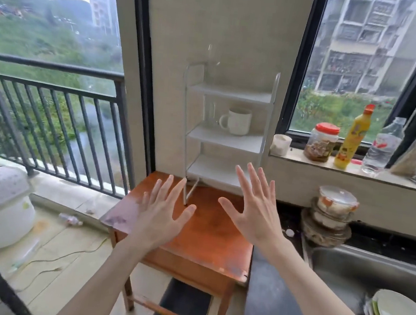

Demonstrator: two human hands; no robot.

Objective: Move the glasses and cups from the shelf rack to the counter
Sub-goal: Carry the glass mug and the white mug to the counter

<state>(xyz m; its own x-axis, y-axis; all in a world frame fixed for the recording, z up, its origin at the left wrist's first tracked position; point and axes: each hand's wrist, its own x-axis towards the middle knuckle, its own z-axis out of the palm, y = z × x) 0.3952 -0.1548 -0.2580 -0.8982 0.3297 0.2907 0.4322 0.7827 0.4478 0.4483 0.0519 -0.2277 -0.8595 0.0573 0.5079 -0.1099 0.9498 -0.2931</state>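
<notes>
Both hands are spread wide and empty, palms forward, held up over the wooden counter (202,235): the left hand (162,215) at about 7 o'clock from the white shelf rack (225,136), the right hand (253,211) at about 5 o'clock from it. Neither touches anything, so the task looks to be at its very start, with nothing yet lifted. On the rack's middle tier a white mug (237,121) stands upright, handle toward 9 o'clock, and just beside it on that side is a clear glass (209,114), faint against the wall. Another clear glass (210,65) seems to sit on the top tier, hard to make out. The next move calls for a reach upward, toward 12 o'clock, to close one hand around a cup.
</notes>
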